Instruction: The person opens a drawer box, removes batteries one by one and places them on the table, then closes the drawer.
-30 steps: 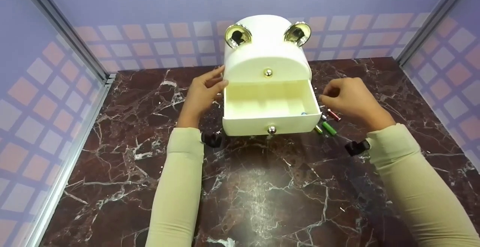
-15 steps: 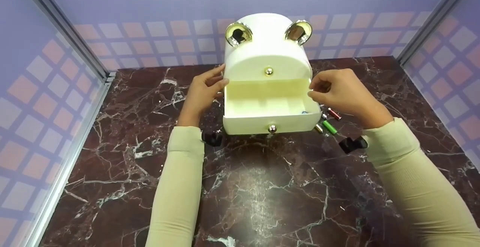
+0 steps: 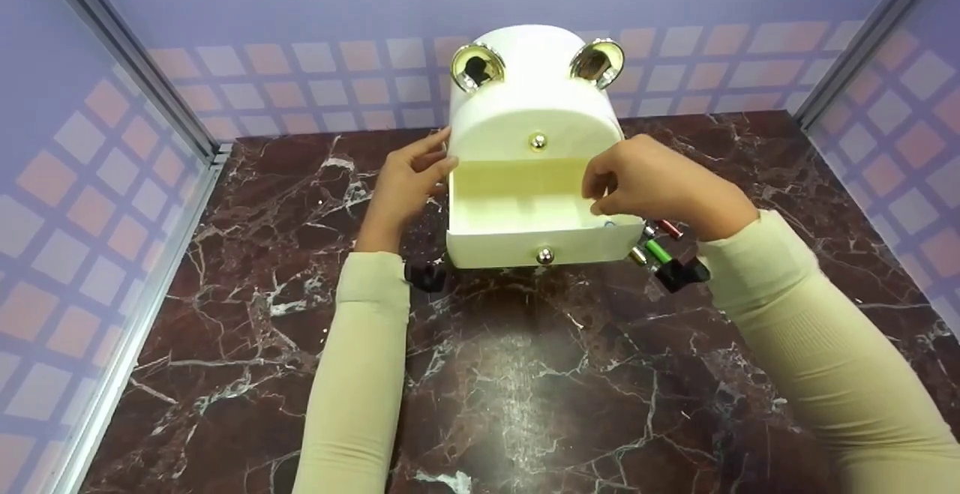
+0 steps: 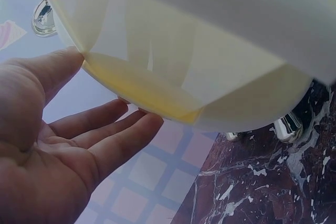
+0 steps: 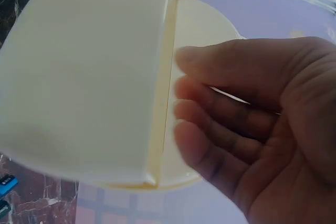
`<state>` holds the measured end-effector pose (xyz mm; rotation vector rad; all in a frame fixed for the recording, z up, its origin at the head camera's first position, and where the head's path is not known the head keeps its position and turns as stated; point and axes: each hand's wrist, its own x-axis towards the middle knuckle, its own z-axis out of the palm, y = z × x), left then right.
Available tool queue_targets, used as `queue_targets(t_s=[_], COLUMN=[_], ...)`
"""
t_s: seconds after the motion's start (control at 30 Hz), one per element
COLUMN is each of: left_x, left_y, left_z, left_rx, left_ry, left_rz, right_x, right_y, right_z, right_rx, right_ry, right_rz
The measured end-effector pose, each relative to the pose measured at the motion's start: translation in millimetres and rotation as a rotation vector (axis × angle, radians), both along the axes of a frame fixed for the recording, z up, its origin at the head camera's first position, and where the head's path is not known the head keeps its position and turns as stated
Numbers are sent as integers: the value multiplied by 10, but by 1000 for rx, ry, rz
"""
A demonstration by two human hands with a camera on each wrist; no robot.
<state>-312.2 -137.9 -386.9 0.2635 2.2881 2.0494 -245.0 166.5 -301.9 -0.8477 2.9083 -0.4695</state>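
Observation:
In the head view, a white frog-shaped drawer box (image 3: 536, 89) has its lower drawer (image 3: 544, 248) pulled out. My left hand (image 3: 401, 193) steadies the box's left side, thumb and extended fingertips against it. My right hand (image 3: 652, 183) is over the drawer's right part, its fingers bent down inside. The right wrist view shows thumb and fingers drawn toward each other at the drawer's edge; I cannot tell whether they hold something. Near those fingertips, a small blue-ended item (image 3: 610, 223) lies in the drawer. Outside lie a green battery (image 3: 657, 250) and a red battery (image 3: 670, 230).
A gold-and-silver battery (image 3: 637, 255) and a silver-ended piece (image 3: 649, 232) lie beside the drawer's right front corner. A round knob (image 3: 538, 142) sits on the shut upper drawer. Tiled panels (image 3: 345, 85) enclose the dark marbled table (image 3: 517, 389) at the back and sides.
My right hand has moved left from beside the batteries to over the open drawer, its fingers dipping inside. The left hand has stayed at the box's side.

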Motion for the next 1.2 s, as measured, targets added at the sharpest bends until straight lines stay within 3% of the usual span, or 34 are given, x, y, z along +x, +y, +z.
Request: queue_targets(t_s=[0.1,0.33,0.47,0.8,0.93,1.2], left_x=[5,5,-1,-3,5,16], left_y=[-5,4,21,30,8,-14], left_z=[-3,-6,-2,-11,-10,-6], left_rx=[-11,-8,-15,-15,-28,-44], left_ry=[7,8,1,-1,-2,6], left_rz=[7,10,4,0,2,2], right_x=[-34,-120,-139,-237,-247,-231], right_y=[-84,-222,-261,-321,-355,-398], right_z=[33,96,107,-11,-86,-177], right_rx=[70,229,306,493,560,560], right_ry=[-55,-193,-242,-289,-268,-282], right_rz=[35,9,38,114,148,52])
